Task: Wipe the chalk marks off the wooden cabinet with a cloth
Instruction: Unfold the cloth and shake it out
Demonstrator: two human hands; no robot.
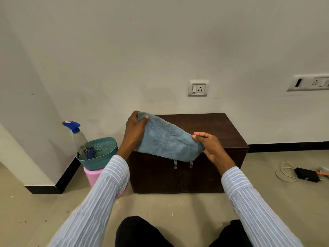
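A low dark wooden cabinet (pixel 210 129) stands against the wall, with two doors and metal handles on its front. A grey-blue cloth (pixel 165 139) is stretched in the air above the cabinet's front left part. My left hand (pixel 134 132) pinches the cloth's upper left corner, thumb on the front side. My right hand (pixel 209 145) holds the cloth's lower right edge. The cloth hides part of the cabinet top, and no chalk marks show on the visible wood.
A teal basket (pixel 99 157) sits on a pink stool (pixel 93 177) left of the cabinet, holding a spray bottle (pixel 78 134) with a blue trigger. A black adapter (pixel 307 174) with a white cable lies on the floor at right. Wall sockets (pixel 198 88) sit above the cabinet.
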